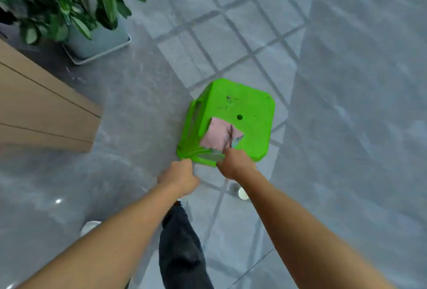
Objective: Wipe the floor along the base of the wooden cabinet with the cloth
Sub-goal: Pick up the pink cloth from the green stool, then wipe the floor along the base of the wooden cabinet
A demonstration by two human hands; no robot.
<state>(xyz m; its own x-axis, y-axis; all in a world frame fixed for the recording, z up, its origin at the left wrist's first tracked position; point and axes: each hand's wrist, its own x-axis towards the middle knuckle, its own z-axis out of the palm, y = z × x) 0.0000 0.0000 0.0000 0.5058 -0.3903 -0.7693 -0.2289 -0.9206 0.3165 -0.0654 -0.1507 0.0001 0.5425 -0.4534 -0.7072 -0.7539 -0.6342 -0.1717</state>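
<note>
While my left hand [179,176] is fisted near the stool [231,118] and my right fingers [227,157] pinch the cloth [216,136] lying on it, the floor [129,108] by the cabinet [44,113] looks unwiped.

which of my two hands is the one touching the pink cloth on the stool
The right hand: its fingers reach the pink cloth lying on the green stool. The left hand is fisted at the stool's near-left corner instead.

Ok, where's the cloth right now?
In the head view, the pink cloth lies on top of the green plastic stool, at its near edge, just beyond the right hand.
</note>
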